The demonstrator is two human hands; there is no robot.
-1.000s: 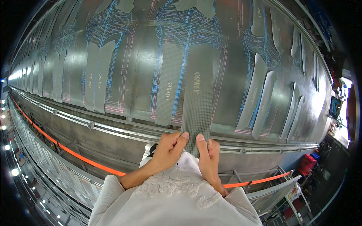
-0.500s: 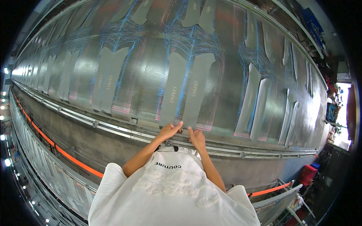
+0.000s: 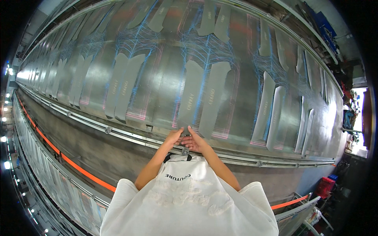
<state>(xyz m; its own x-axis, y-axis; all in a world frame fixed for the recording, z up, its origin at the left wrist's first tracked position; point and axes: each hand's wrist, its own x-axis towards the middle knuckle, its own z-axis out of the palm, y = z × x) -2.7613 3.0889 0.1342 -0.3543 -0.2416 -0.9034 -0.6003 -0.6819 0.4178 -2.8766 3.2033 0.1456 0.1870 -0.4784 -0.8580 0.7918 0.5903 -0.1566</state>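
Observation:
Both hands meet at the near end of a grey, strip-shaped flat piece (image 3: 191, 88) lying on the table, with a notched far end and pale lettering. My left hand (image 3: 173, 137) has its thumb at that near edge; its other fingers are partly hidden. Beside it, my right hand (image 3: 195, 143) is open, its thumb raised against the same edge and its fingers stretched toward the left hand. No held thing shows in either hand. A matching grey piece (image 3: 214, 96) lies just to the right, apart from the right hand.
The long, shiny table (image 3: 161, 90) carries many similar grey pieces in pairs, over blue and pink printed lines. A metal rail (image 3: 130, 138) runs along its near edge. Behind me stands another table with an orange strip (image 3: 82, 173). A red crate (image 3: 325, 187) sits at right.
My right hand has moved left from the right-hand piece, its fingers unfolding. My left hand has drawn its pointing finger back, and the hands now meet. The whole view has shifted slightly.

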